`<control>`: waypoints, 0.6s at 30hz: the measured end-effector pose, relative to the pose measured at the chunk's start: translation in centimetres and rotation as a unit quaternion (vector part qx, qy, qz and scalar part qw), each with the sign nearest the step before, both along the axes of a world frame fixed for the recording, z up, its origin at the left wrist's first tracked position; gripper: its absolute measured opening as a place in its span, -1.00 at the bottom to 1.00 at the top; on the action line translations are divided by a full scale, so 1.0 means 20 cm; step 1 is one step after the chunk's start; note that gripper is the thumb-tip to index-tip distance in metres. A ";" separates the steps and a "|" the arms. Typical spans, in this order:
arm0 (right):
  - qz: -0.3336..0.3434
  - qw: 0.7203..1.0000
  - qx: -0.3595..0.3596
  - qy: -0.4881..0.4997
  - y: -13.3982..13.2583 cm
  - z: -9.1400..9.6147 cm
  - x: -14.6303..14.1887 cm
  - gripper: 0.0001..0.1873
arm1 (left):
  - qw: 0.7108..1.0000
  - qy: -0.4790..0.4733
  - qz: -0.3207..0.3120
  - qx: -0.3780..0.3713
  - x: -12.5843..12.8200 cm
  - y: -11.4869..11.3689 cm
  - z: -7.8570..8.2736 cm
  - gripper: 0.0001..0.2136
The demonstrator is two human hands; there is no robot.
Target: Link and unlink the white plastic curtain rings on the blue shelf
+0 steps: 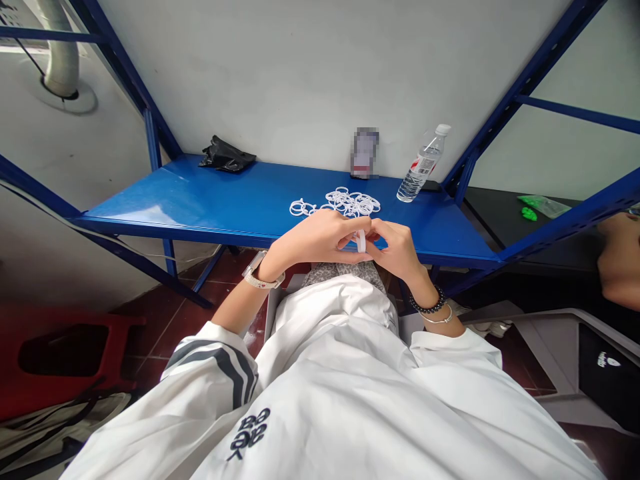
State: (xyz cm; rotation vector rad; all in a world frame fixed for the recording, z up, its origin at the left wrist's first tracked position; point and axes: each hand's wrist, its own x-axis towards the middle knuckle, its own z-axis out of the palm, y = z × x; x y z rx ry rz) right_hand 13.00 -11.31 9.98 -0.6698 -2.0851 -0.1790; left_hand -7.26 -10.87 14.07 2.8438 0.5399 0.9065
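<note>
My left hand point(317, 239) and my right hand point(395, 248) meet just in front of the blue shelf's point(210, 200) near edge. Both pinch a small white plastic ring point(361, 240) held between their fingertips. Behind the hands, on the shelf, lies a heap of several white rings point(345, 201). A watch sits on my left wrist and bead bracelets on my right wrist.
A clear water bottle point(423, 165) leans at the shelf's back right, beside a small blurred object point(365, 153). A crumpled black bag point(226, 156) lies at the back left. Blue frame struts rise both sides. A red stool point(60, 353) stands low left. Another person's arm point(620, 260) shows at the right.
</note>
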 end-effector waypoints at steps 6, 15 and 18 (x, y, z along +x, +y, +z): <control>0.006 1.000 -0.030 0.005 0.01 0.00 0.01 -0.82 | 1.000 -0.019 0.009 0.016 0.00 0.00 0.00 -0.75; 0.038 0.998 -0.038 0.015 -0.02 0.04 0.03 -0.91 | 0.998 -0.048 -0.037 -0.018 -0.01 0.00 0.02 -0.72; 0.057 0.997 -0.047 0.031 -0.05 0.08 0.05 -0.93 | 0.996 -0.048 -0.055 -0.044 -0.03 -0.01 0.04 -0.70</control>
